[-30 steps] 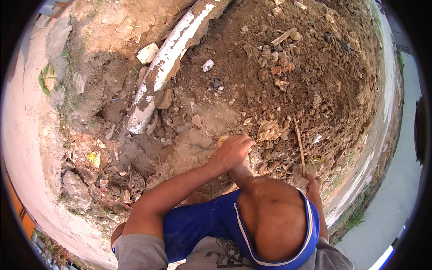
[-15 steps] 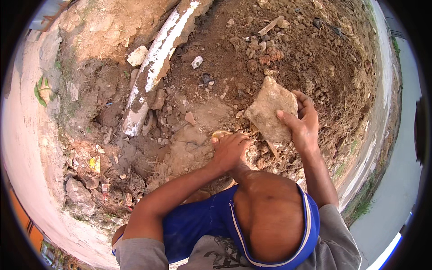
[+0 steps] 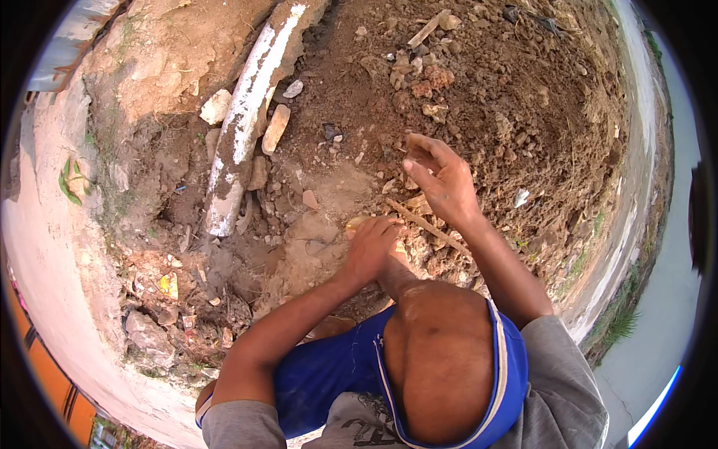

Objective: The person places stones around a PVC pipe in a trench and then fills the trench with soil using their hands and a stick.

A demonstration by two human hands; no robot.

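Observation:
My right hand (image 3: 446, 183) hangs over the dug soil with thumb and fingers apart and slightly curled, holding nothing. My left hand (image 3: 372, 243) lies over my lower leg by the foot, its fingers stretched and close together. A bit of a yellowish sandal (image 3: 359, 223) shows past its fingertips. A tan stone (image 3: 276, 129), seen narrow side on, is close beside the white-crusted pipe (image 3: 243, 127); I cannot tell whether it rests on the ground. Just above it is a small whitish stone (image 3: 293, 88). Under my right wrist lies a thin brown stick (image 3: 428, 226).
Loose brown soil with stones (image 3: 523, 112) spreads on the right, up to a pale concrete edge (image 3: 645, 150). A pinkish wall (image 3: 37, 239) curves along the left. Rubble and a grey rock (image 3: 148, 334) lie at lower left. A pale stone (image 3: 216, 107) sits left of the pipe.
My right hand has let go of the flat stone and moved up and left. A tan stone now shows beside the pipe, and the small whitish stone has shifted toward the pipe.

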